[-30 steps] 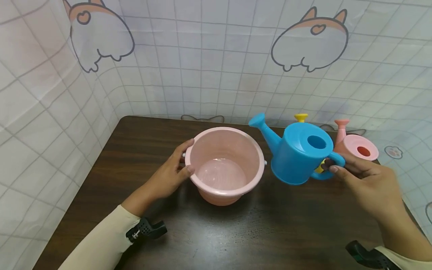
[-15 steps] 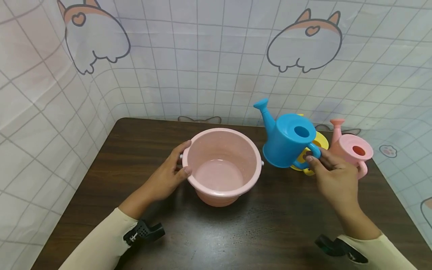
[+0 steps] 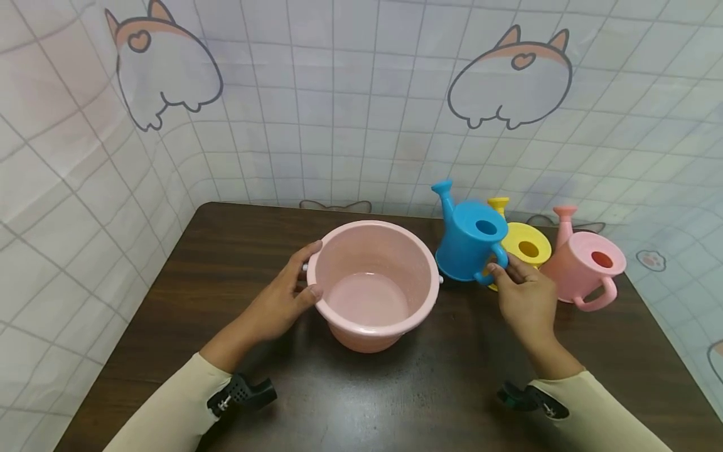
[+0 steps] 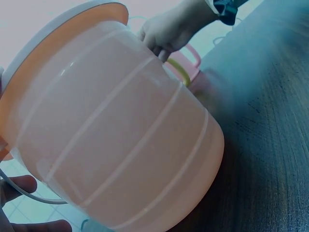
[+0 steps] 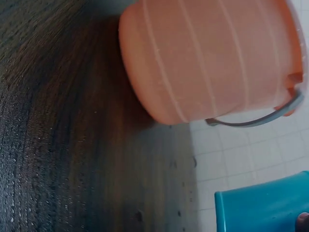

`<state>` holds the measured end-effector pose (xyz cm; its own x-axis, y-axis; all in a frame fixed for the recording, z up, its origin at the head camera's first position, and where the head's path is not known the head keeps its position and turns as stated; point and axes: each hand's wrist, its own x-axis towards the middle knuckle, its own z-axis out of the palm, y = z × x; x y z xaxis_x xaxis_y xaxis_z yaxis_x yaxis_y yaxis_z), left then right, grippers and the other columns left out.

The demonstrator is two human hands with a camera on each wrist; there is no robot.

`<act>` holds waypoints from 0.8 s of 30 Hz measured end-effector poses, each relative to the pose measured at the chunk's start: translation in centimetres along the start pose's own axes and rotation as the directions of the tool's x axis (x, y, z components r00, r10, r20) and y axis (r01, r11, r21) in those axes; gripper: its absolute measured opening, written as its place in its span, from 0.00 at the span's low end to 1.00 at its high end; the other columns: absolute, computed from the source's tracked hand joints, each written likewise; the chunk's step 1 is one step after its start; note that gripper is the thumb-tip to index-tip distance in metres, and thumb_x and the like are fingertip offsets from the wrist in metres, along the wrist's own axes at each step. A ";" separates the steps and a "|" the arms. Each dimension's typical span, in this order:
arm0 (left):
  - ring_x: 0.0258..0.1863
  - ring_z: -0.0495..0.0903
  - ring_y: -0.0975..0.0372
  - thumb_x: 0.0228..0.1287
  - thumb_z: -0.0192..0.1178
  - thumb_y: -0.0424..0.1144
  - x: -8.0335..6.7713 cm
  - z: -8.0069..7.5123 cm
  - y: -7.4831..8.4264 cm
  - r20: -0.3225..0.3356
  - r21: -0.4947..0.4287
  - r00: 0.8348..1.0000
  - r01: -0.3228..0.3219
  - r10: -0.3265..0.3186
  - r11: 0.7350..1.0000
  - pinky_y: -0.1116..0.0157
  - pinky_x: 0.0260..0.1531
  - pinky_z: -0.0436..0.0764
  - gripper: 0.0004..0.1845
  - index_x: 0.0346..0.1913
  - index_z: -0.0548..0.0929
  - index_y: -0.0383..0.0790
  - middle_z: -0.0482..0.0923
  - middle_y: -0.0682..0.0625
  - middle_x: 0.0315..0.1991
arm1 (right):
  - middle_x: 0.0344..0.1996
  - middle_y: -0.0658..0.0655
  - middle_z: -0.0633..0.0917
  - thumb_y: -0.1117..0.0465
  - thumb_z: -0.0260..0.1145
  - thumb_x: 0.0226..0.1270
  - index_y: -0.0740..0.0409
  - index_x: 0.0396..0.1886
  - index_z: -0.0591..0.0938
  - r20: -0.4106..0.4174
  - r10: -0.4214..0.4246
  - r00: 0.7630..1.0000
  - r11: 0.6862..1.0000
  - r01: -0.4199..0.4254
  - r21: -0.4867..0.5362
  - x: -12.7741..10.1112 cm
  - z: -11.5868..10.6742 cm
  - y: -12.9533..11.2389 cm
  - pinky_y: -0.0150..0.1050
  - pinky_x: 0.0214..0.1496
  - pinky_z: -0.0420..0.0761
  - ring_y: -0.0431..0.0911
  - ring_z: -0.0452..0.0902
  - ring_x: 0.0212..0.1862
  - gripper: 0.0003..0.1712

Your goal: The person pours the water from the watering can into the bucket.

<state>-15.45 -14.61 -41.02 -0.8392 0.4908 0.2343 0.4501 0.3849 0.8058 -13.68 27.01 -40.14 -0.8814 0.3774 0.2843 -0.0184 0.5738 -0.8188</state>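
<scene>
A pink bucket (image 3: 369, 339) stands on the dark wooden table, with a little clear liquid seeming to lie in its bottom. My left hand (image 3: 280, 300) grips its left rim, the thumb over the lip and the fingers outside. Just right of the bucket is a blue watering can (image 3: 466, 251), its spout up toward the back left. Its handle is pinched by my right hand (image 3: 530, 295). In the right wrist view the can's base (image 5: 251, 208) shows near the bucket's grey bail handle (image 5: 260, 120). Whether the can touches the table I cannot tell.
A yellow watering can (image 3: 522, 235) stands behind my right hand, partly hidden by the blue one. Right of it is a pink watering can (image 3: 582, 267). Water drops dot the dark table (image 3: 361, 408). A printed curtain (image 3: 350, 125) hangs along the table's back edge.
My right hand has carried the blue watering can left and away from me, lower toward the table, uncovering the yellow and pink cans. My left hand has stayed on the bucket.
</scene>
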 end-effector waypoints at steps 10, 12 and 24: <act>0.59 0.78 0.49 0.72 0.48 0.71 -0.4 0.2 0.1 -0.003 -0.015 1.000 0.007 -0.007 1.000 0.48 0.51 0.79 0.42 0.81 0.49 0.62 0.63 0.41 0.70 | 0.48 0.62 0.88 0.54 0.73 0.70 0.60 0.61 0.85 -0.042 0.017 0.999 0.999 -0.018 -0.027 -0.1 2.1 1.6 0.24 0.42 0.79 0.51 0.86 0.50 0.24; 0.59 0.78 0.49 0.72 0.47 0.71 -0.4 0.2 0.0 -0.001 -0.015 1.000 0.003 -0.003 1.000 0.48 0.52 0.79 0.42 0.82 0.49 0.62 0.63 0.41 0.70 | 0.48 0.61 0.88 0.54 0.73 0.70 0.60 0.61 0.85 -0.049 0.030 0.998 0.999 -0.032 -0.034 -0.1 2.4 1.7 0.26 0.44 0.79 0.50 0.86 0.50 0.24; 0.58 0.78 0.49 0.71 0.46 0.73 -0.1 0.2 -0.1 -0.009 -0.007 1.000 -0.016 0.016 1.000 0.48 0.52 0.79 0.43 0.82 0.49 0.61 0.63 0.39 0.70 | 0.49 0.58 0.88 0.51 0.73 0.69 0.56 0.62 0.85 -0.009 0.075 0.997 0.996 -0.076 -0.050 -0.4 3.6 2.1 0.35 0.50 0.82 0.48 0.85 0.53 0.25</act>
<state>-15.34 -14.57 -41.26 -0.8347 0.4898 0.2517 0.4610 0.3713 0.8060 -15.08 25.43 -43.82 -0.8759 0.4261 0.2262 0.0719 0.5789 -0.8122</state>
